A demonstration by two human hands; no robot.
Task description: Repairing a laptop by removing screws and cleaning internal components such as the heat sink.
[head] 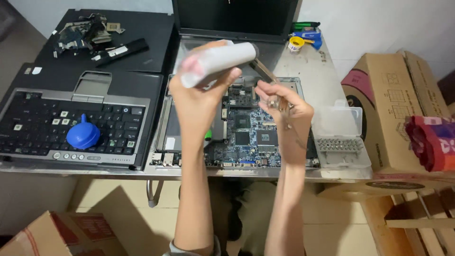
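1. White cylindrical plastic tube point(215, 61) with a pinkish end sits gripped in the left hand point(199, 102), tilted and raised above the opened laptop base point(163, 128) on the table point(322, 76).
2. Right hand point(286, 111) is closed around a thin metal tool point(265, 71), whose tip meets the tube's upper end.
3. Directly beneath both hands lies the exposed blue-green circuit board point(246, 128) with its dark square chips.
4. Left of the left hand rests a black laptop keyboard point(42, 128) with several keys missing, a blue rubber air-blower bulb point(83, 135) sitting on it.
5. Just right of the right hand stands a clear plastic parts box point(339, 135) with its lid open.
6. Further right, a brown cardboard carton point(393, 99) stands against the table edge.
7. Beyond the hands, a small yellow-rimmed round tin point(296, 43) lies near the dark laptop screen point(234, 16).
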